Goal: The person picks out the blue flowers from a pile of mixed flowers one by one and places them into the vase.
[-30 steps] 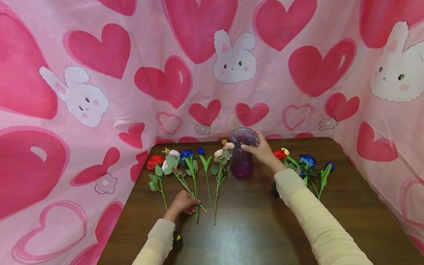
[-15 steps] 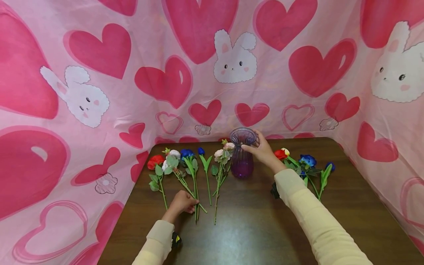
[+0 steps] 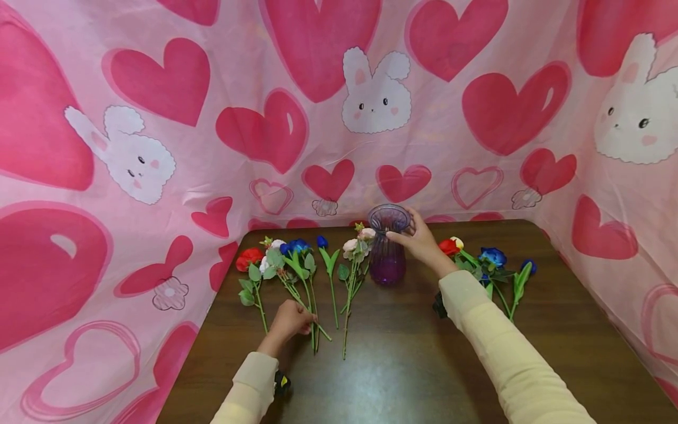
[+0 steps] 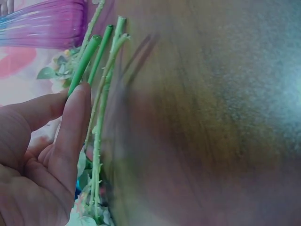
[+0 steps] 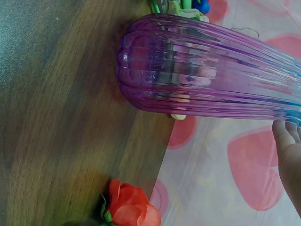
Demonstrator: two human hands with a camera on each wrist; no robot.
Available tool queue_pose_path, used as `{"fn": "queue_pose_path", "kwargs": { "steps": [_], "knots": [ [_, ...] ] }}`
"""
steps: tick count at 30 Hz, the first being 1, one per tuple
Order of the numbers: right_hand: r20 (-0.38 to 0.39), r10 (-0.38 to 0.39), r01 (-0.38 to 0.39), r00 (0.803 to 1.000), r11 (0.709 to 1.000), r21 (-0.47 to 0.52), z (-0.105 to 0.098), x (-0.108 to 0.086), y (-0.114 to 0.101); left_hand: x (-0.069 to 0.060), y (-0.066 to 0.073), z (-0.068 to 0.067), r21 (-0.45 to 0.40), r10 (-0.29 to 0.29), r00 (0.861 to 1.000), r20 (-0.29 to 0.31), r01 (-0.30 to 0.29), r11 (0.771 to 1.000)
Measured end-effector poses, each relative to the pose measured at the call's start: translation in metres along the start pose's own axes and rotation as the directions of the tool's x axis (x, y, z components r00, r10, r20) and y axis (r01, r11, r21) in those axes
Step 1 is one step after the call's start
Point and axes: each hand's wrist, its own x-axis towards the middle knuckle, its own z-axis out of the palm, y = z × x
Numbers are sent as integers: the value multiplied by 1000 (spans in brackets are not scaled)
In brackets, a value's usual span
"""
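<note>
The left hand (image 3: 291, 321) pinched a green stem (image 4: 83, 65), seemingly of a blue flower (image 3: 299, 246); the right hand (image 3: 421, 238) gripped a purple vase (image 3: 386, 266).

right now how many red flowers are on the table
2: one red flower is leftmost, another red flower lies right of the vase; the right sleeve may hide more.

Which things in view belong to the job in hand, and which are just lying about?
In the job:
- purple vase, held by the right grip
- green stem, pinched by the left grip

Lying about, not held (possibly also for the job):
- far-left red rose
- pale pink flowers beside the vase
- rightmost blue bud
</note>
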Motion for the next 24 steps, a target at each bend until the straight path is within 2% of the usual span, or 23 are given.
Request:
{"fn": "queue_pose_path", "kwargs": {
  "steps": [8, 13, 20, 24],
  "knots": [
    [-1, 16, -16, 1000, 1000, -11, 0, 0, 1, -3, 6, -2, 33, 16, 999, -30, -15, 999],
    [0, 14, -14, 1000, 1000, -2, 0, 1, 1, -3, 9, -4, 70, 39, 997, -73, -34, 997],
    [-8, 11, -11, 1000, 1000, 29, 0, 2, 3, -1, 14, -7, 180, 126, 981, -149, -99, 979],
    [-8, 11, -11, 1000, 1000, 24, 0, 2, 4, 0, 18, -7, 165, 156, 971, -180, -127, 978]
  ]
}}
